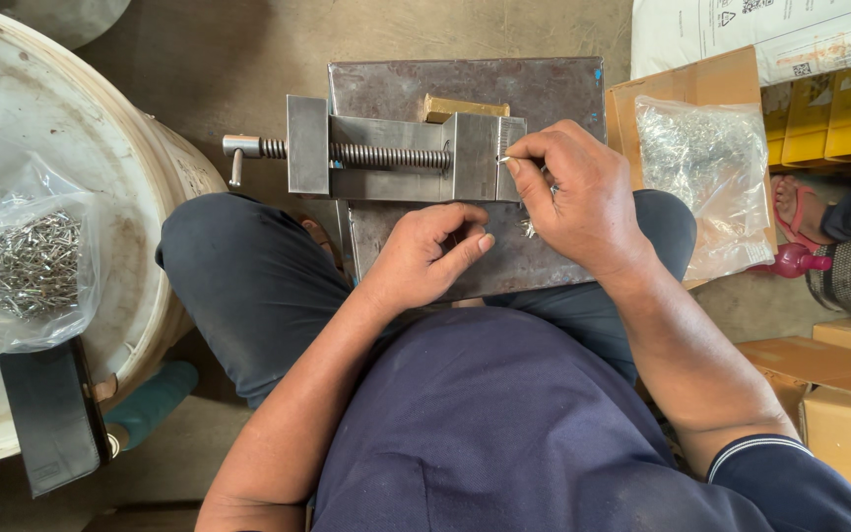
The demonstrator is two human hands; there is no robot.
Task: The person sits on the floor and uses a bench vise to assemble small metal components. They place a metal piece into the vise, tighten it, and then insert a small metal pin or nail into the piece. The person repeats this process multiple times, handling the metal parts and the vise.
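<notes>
A steel vise (396,158) with a threaded screw and a handle at its left lies on a metal plate (465,94) across my knees. My right hand (573,202) pinches a small metal part (505,159) at the vise's right jaw. My left hand (430,254) rests curled on the plate just below the vise; whether it holds anything is hidden. A few small metal pieces (527,229) lie on the plate between my hands. A brass-coloured block (465,106) sits behind the vise.
A white bucket lid (51,128) at left carries a clear bag of metal pins (27,264) and a dark pouch (51,414). At right stand a cardboard box with another bag of parts (706,172), yellow bins (829,118), more cartons (844,394) and another person's sandalled foot (800,212).
</notes>
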